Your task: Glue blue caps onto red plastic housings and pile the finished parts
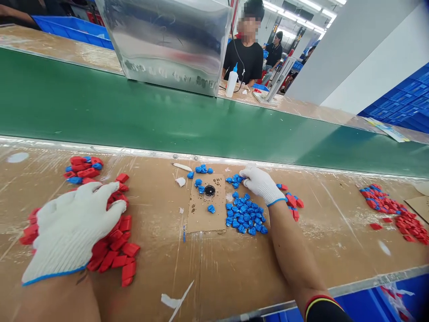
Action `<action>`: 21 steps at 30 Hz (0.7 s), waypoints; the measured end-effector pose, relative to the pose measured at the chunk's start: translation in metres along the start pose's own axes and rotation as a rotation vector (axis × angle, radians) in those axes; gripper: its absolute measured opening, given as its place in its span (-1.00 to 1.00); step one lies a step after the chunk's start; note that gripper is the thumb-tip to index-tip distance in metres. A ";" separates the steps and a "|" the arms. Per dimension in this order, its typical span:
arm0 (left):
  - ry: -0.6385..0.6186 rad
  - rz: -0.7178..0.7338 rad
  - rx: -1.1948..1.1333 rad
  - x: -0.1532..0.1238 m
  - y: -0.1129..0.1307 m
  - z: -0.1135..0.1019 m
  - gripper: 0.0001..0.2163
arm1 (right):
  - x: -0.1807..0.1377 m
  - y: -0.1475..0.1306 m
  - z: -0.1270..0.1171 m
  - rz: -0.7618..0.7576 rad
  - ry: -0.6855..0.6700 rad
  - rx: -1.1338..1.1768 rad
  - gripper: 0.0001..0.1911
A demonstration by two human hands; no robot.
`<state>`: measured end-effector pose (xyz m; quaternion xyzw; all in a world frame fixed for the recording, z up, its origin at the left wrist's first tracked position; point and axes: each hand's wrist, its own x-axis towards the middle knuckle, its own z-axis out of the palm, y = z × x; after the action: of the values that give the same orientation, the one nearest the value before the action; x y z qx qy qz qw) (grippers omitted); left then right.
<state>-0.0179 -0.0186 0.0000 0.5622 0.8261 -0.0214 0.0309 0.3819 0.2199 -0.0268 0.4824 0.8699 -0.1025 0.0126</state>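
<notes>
Bin (417, 281) holds white plastic. Left hand (72, 228), fingers loosely spread, covers red pieces (130, 249) on table (154, 255), long axes mixed. Right hand (263, 182), fingers bent, meets blue pieces (235, 179), pointing variously. I cannot tell either grip. Tub (167, 49) beyond: contents hidden.

Your gloves (69, 230) look like matt, ribbed cloth; your blue pieces (246, 214), glossy plastic; the card (201, 223), matt paper; the belt (167, 114), smooth, glossy.

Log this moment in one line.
left hand: gloved, over red pieces | right hand: gloved, at blue pieces | between: cardboard sheet, black circle
</notes>
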 end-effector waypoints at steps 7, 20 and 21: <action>0.019 -0.051 0.124 0.006 0.013 0.013 -0.54 | -0.017 0.013 -0.020 -0.085 0.215 0.199 -0.76; 0.081 -0.081 -0.019 0.010 0.015 0.023 -0.59 | -0.029 -0.072 -0.052 -0.385 0.303 0.660 -0.94; 0.105 -0.073 -0.060 0.010 0.014 0.024 -0.61 | -0.027 -0.073 -0.048 -0.415 0.267 0.662 -0.92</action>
<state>-0.0077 -0.0052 -0.0246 0.5310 0.8467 0.0318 0.0038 0.3381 0.1689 0.0357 0.2836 0.8627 -0.3138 -0.2773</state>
